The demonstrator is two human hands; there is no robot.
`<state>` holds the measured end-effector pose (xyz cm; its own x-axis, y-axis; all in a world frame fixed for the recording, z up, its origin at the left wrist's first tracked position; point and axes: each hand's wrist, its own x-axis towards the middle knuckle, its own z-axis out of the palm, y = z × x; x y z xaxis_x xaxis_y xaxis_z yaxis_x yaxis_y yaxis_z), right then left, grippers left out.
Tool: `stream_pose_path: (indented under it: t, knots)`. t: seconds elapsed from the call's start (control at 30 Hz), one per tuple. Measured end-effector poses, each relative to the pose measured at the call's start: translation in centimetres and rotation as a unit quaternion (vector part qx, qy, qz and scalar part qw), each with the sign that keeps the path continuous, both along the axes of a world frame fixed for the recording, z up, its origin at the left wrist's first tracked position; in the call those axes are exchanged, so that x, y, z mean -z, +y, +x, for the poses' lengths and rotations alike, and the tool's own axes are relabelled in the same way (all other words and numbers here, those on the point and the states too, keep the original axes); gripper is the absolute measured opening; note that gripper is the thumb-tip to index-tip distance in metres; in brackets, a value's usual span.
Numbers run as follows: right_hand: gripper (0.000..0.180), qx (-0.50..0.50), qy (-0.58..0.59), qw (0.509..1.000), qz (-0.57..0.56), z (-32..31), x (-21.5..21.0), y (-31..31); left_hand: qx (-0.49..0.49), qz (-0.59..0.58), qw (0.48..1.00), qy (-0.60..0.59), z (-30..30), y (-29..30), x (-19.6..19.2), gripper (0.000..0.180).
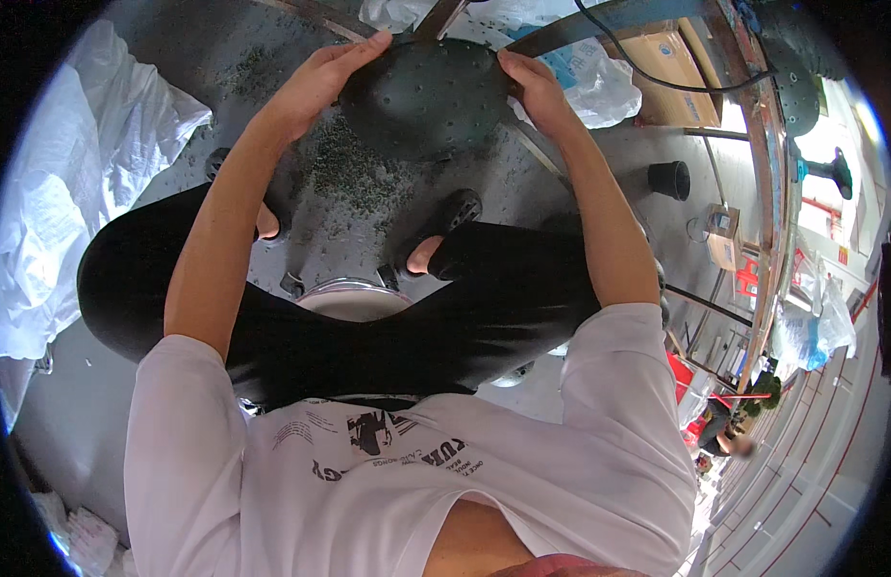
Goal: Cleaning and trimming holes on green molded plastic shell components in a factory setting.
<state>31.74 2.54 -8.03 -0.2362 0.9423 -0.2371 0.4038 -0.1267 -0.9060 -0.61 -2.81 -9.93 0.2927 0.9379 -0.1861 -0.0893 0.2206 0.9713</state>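
A dark green, rounded plastic shell [421,101], dotted with small holes or studs, is in front of me at the top of the view. My left hand [320,85] grips its left rim, with the thumb stretched along the upper edge. On the opposite side, my right hand [538,88] holds the right rim, its thumb on top and the other fingers mostly hidden. The far edge of the shell lies against a metal bar [439,19]. Small green bits [354,168] are scattered on the grey floor below it, between my feet.
White plastic sheeting [61,192] fills the left side. At right are a rusty metal frame [767,183], a black cable [676,88], a cardboard box [665,72], a clear bag [599,91] and a small black pot [669,180]. Another person [719,433] is far right.
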Motion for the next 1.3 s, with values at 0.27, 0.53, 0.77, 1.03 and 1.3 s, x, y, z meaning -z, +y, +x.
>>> stream_pose_path:
  t: [0.27, 0.53, 0.77, 1.03, 1.3]
  knots:
    - [0.057, -0.034, -0.041, 0.999, 0.009, -1.7, -2.0, -1.0, -0.025, -0.043, 0.995, 0.085, 0.2, -0.2, 0.3, 0.094]
    - [0.056, -0.008, -0.051, 0.998, 0.04, -3.0, -2.4, -1.3, -0.011, -0.003, 0.992, 0.127, -0.1, 0.2, 1.4, 0.085]
    - [0.05, -0.031, -0.131, 0.988, 0.073, -4.4, -3.3, -1.7, -0.021, 0.143, 0.974, 0.176, 0.8, -0.3, 0.3, 0.068]
    - [0.034, -0.116, -0.04, 0.981, 0.15, -4.1, -2.6, -1.0, 0.038, 0.2, 0.951, 0.231, 1.7, -1.6, -2.9, 0.083]
    - [0.056, -0.123, -0.07, 0.983, 0.117, -2.9, -3.4, -1.7, -0.019, 0.151, 0.981, 0.122, 0.5, -0.8, -1.0, 0.088]
